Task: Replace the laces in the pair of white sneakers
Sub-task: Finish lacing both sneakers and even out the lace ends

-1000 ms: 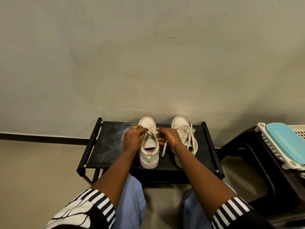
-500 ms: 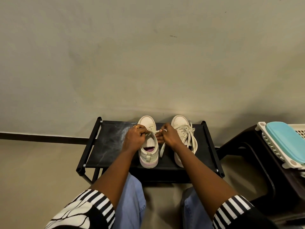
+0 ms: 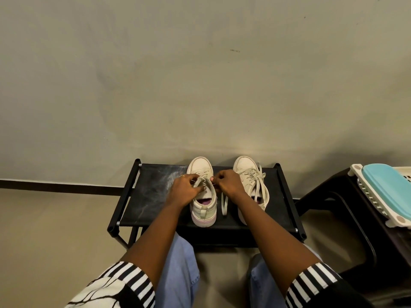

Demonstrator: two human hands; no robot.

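Observation:
Two white sneakers stand side by side on a low black rack (image 3: 146, 196), toes toward the wall. Over the tongue of the left sneaker (image 3: 203, 210), my left hand (image 3: 185, 190) pinches its lace with curled fingers. My right hand (image 3: 228, 184) pinches the same lace from the other side, just right of the eyelets. One loose lace end (image 3: 224, 204) hangs down between the shoes onto the rack. The right sneaker (image 3: 251, 181) is fully laced, its loops lying loose; my right wrist covers its heel.
A plain wall rises directly behind the rack. At the right stands a dark stool (image 3: 347, 210) carrying a white slatted basket with a turquoise lid (image 3: 387, 190). My knees in blue jeans sit just under the rack's front edge.
Both hands have shifted slightly toward the toe of the left sneaker and drawn a little apart, pulling the lace between them; the loose end now hangs between the shoes.

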